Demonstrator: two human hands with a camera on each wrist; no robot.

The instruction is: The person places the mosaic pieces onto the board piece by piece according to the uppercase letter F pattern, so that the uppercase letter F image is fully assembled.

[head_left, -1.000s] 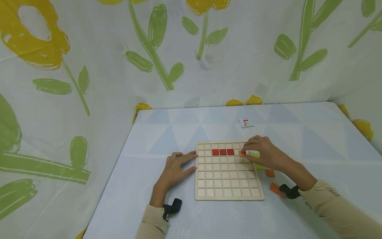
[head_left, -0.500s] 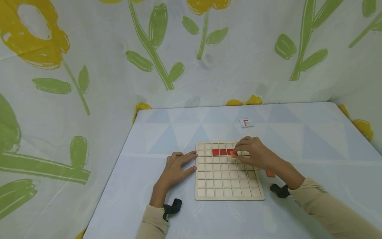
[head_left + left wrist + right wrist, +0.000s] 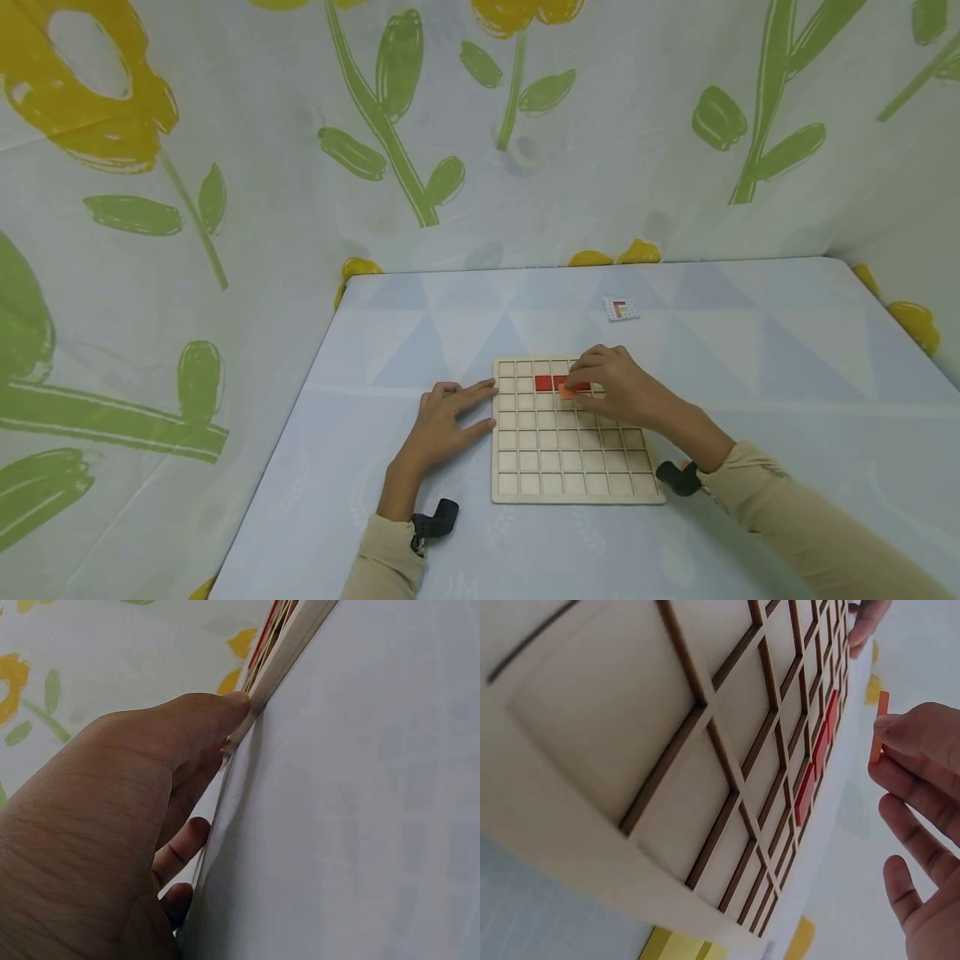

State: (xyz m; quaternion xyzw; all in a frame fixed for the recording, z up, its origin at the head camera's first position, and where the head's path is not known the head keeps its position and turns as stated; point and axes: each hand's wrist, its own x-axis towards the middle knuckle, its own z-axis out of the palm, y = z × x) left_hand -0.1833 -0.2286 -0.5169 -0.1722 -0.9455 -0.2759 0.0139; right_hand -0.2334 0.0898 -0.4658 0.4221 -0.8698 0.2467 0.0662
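A wooden grid board [image 3: 551, 461] lies on the table with three red square tiles [image 3: 542, 383] in a row in its upper cells. My right hand [image 3: 613, 388] pinches an orange square tile [image 3: 567, 392] between thumb and finger, held above the board over the red row. In the right wrist view, the orange tile [image 3: 880, 727] is on edge, apart from the board. My left hand [image 3: 438, 427] rests beside the board's left edge, thumb and fingertips touching it. From the left wrist, my thumb [image 3: 202, 724] shows against the board's side.
A small pattern card [image 3: 621, 309] lies beyond the board towards the back. Yellow tiles [image 3: 660, 946] sit by the board's side in the right wrist view. The right forearm and its black wrist camera [image 3: 678, 479] cover the table area right of the board.
My right hand has moved left across the board with the orange tile, from right of the red row to over it. The left hand has stayed put.
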